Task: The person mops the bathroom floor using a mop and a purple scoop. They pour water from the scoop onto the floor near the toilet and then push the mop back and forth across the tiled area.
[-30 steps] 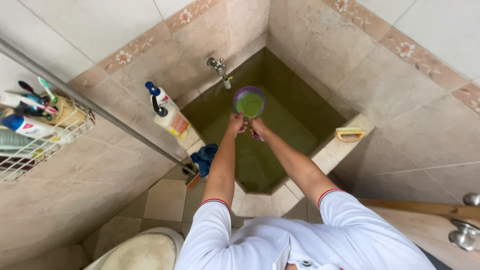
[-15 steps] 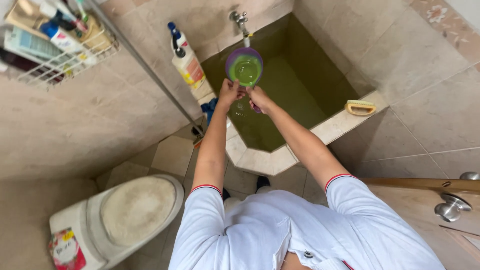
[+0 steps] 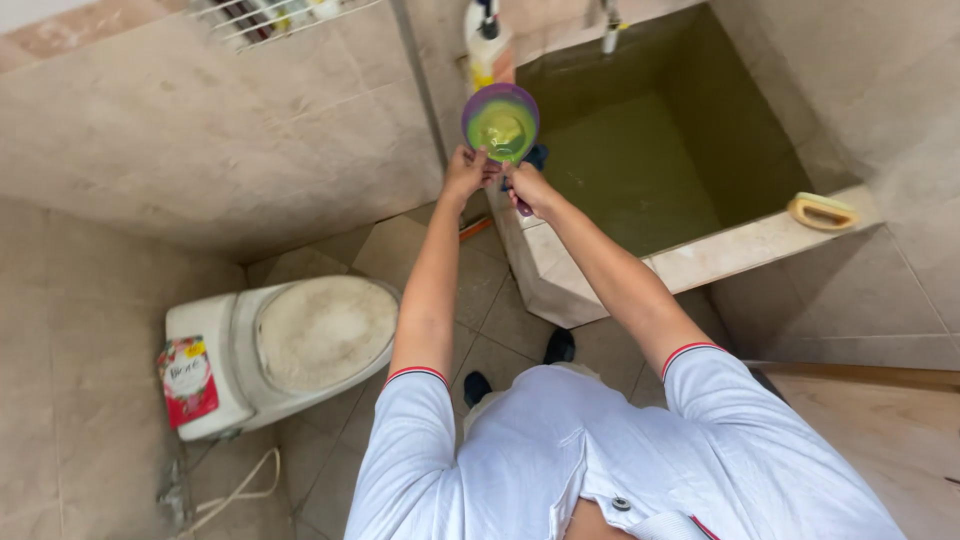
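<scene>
Both hands up front, holding a purple scoop (image 3: 501, 122) w/ water in it; the inside looks green. Scoop sits level, above the corner of the tiled water tank (image 3: 590, 265), on the side nearest the toilet.

Left hand (image 3: 466, 172): fingers curled closed on the scoop's near rim/base, thumb on top. Right hand (image 3: 530, 190): fingers wrapped shut round the scoop's purple handle, which sticks down out of the fist. The two hands nearly touch, just under the scoop.

Places rel. to the tank:
- Tank itself is full of greenish water (image 3: 650, 150), beige tile walls, low rim.
- Tap (image 3: 608, 25) at the tank's far wall, above the water, mostly cut off by the frame edge.
- Pump bottle (image 3: 488, 50), white w/ orange label, on the tank's far corner ledge, just behind the scoop.
- Blue cloth (image 3: 537, 155) on the tank rim, mostly hidden behind the hands & scoop.
- Scrub brush (image 3: 822, 211), yellowish, lies on the tank's rim on the side away from the toilet, well apart from the hands.
- Toilet (image 3: 290, 345), white, lid closed w/ a pale fuzzy cover, stands on the floor beside the tank, below the left arm. Red flowery packet (image 3: 187, 378) on its cistern.
- Wire rack (image 3: 270, 12) on the wall above, beyond the tank's corner; contents can't be made out.
- Person's dark shoes (image 3: 560, 346) on the floor tiles right at the tank's base.
</scene>
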